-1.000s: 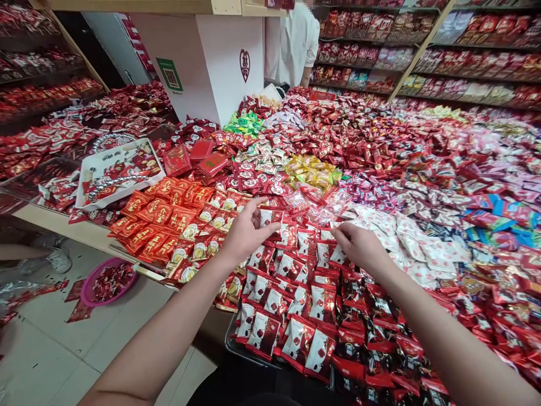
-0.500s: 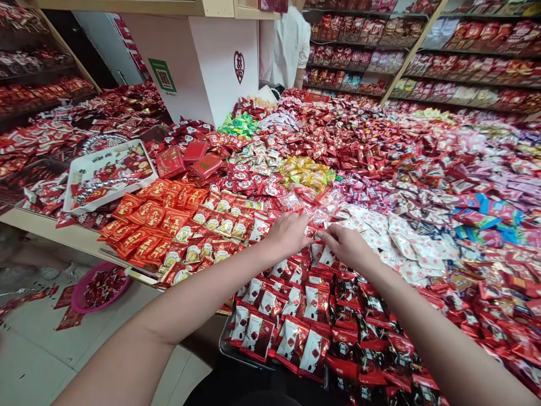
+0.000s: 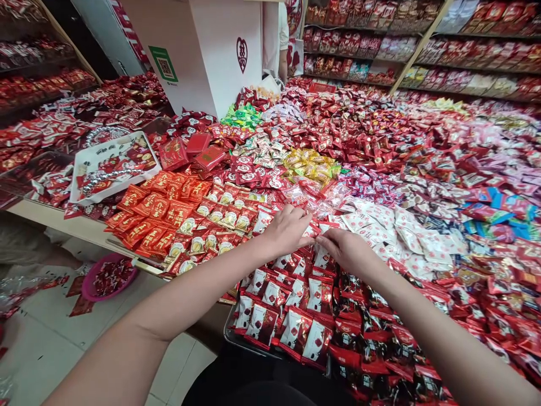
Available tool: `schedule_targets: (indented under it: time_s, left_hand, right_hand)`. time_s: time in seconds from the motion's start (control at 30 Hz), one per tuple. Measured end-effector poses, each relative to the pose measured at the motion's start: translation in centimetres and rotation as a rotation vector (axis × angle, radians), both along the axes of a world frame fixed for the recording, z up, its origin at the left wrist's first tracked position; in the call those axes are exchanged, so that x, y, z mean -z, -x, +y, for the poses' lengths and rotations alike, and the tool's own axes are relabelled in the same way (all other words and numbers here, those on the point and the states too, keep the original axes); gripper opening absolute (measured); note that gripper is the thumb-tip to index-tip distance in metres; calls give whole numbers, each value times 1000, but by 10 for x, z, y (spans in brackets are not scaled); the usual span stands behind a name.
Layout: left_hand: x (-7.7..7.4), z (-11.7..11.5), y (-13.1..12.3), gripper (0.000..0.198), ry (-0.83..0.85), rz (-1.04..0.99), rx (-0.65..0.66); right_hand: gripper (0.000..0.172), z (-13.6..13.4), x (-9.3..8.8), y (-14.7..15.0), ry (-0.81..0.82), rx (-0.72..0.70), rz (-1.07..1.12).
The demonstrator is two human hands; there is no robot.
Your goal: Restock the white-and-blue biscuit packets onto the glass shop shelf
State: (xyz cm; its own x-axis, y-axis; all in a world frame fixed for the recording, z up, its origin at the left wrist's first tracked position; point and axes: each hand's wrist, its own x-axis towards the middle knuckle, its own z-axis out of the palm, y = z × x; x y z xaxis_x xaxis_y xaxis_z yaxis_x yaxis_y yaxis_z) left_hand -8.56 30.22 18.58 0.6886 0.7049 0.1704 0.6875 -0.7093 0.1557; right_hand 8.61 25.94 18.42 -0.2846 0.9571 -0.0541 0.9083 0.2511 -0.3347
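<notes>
My left hand [image 3: 289, 228] and my right hand [image 3: 349, 248] meet at the far end of a tray [image 3: 253, 349] of wrapped snack packets. The left fingers are bent and closed at the red edge of a small packet [image 3: 313, 230], largely covered by the hands. Thumb and forefinger of the right hand pinch close beside it, fingertips nearly touching the left ones. Red-and-white packets [image 3: 295, 327] lie in rows below the hands. Right of them are rows of red-and-black packets [image 3: 376, 344]. White packets with red prints [image 3: 422, 239] are heaped beyond my right hand.
Orange-red packets [image 3: 158, 211] and durian packets [image 3: 228, 217] stand in rows at left. A white tray [image 3: 78, 175] sits behind them. Candy heaps [image 3: 350, 124] stretch toward shelves [image 3: 359, 48]. A white pillar [image 3: 228, 56] rises behind; a person [image 3: 273, 39] stands beyond. A pink basin [image 3: 91, 290] is on the floor.
The view has shifted a little, so the table's contents appear slightly further right. Both hands stay together at the same spot, with their fingers closed.
</notes>
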Motion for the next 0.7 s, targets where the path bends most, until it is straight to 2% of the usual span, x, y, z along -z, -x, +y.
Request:
schedule_targets:
  time_s: [0.17, 0.33, 0.47, 0.53, 0.6, 0.7]
  left_hand:
    - [0, -2, 3, 36, -14, -8, 22]
    - [4, -5, 1, 41, -3, -40, 10]
    - [1, -7, 5, 45, 11, -76, 4]
    - [-2, -10, 15, 40, -21, -172, 48]
    - [-3, -18, 32, 33, -86, -351, 112]
    - [6, -45, 69, 35, -181, -608, 135]
  right_hand:
    - [15, -4, -1, -3, -11, 20, -30]
    - [15, -5, 5, -7, -56, 42, -55]
    - [20, -13, 5, -9, -132, 25, -70]
    - [20, -23, 3, -10, -183, -21, -54]
    - [19, -36, 0, -10, -225, -88, -17]
    - [16, -61, -3, -2, -241, -174, 50]
